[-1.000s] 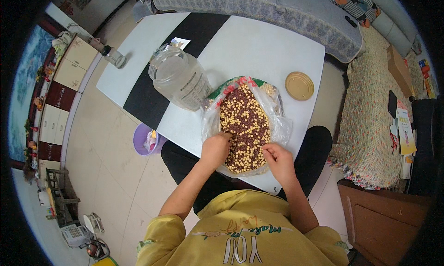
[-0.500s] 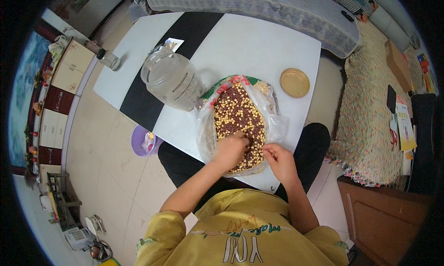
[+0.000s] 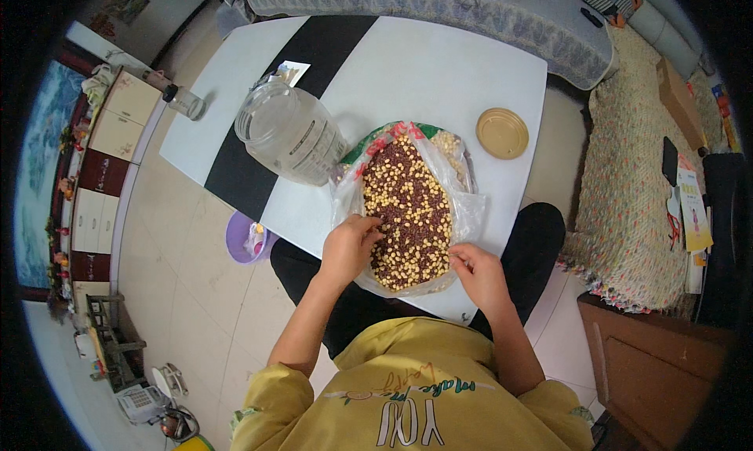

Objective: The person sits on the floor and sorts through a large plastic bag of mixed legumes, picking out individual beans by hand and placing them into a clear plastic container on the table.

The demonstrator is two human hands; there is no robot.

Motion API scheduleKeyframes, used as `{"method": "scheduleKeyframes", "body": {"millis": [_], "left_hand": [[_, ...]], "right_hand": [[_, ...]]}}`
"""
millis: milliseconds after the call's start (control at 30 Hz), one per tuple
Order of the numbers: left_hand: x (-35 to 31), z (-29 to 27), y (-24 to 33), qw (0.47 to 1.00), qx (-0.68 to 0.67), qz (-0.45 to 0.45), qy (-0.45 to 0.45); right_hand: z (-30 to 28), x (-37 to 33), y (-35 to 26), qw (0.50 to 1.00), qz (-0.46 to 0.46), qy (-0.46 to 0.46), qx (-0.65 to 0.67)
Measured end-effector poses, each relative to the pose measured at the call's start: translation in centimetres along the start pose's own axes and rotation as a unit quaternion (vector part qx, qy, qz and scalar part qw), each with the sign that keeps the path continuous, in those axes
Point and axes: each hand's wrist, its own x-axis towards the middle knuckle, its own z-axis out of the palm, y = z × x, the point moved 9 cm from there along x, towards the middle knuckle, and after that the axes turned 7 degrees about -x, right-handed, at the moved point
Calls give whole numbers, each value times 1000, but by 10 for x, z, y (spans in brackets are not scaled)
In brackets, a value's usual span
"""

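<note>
A clear plastic bag point(image 3: 469, 212) with red and green print lies opened on the table, full of mixed dark reddish beans and yellow beans point(image 3: 408, 216). At the left side of its opening is my left hand point(image 3: 349, 249), fingers curled at the bag's edge; the exact grip is partly hidden. My right hand point(image 3: 480, 277) pinches the right edge of the bag. Behind the bag to the left stands a large clear jar point(image 3: 298, 133) without a lid. A round gold lid point(image 3: 502, 133) lies flat on the right of the table.
The white table point(image 3: 439, 67) has a black stripe; a small packet point(image 3: 292, 73) lies behind the jar. A glass bottle point(image 3: 184, 102) stands at the far left corner. On the floor to the left sits a purple bin point(image 3: 241, 238). A sofa point(image 3: 439, 12) runs behind the table.
My left hand has moved left, off the middle of the beans, to the bag's left edge. My right hand stays at the right edge.
</note>
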Motion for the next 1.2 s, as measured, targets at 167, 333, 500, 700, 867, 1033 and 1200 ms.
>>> {"method": "scheduleKeyframes", "body": {"millis": [167,333,500,700,867,1033,1200], "left_hand": [[-8,18,-2,999,20,13,-28],[-13,27,11,994,-91,53,-40],[-13,13,1,998,36,-39,-39],[-21,20,-12,989,101,-60,-86],[-25,21,-6,997,25,-34,-57],[-31,27,9,998,-35,6,-44],[-37,32,15,998,-49,34,-36]], "right_hand": [[2,0,0,1000,12,-9,7],[3,-1,-1,1000,15,-13,15],[5,2,-13,998,-33,-2,-50],[18,10,-30,980,-9,-77,-183],[13,11,-27,982,0,-80,-169],[18,5,-24,978,-41,-85,-187],[24,7,-24,976,-42,-86,-194]]}}
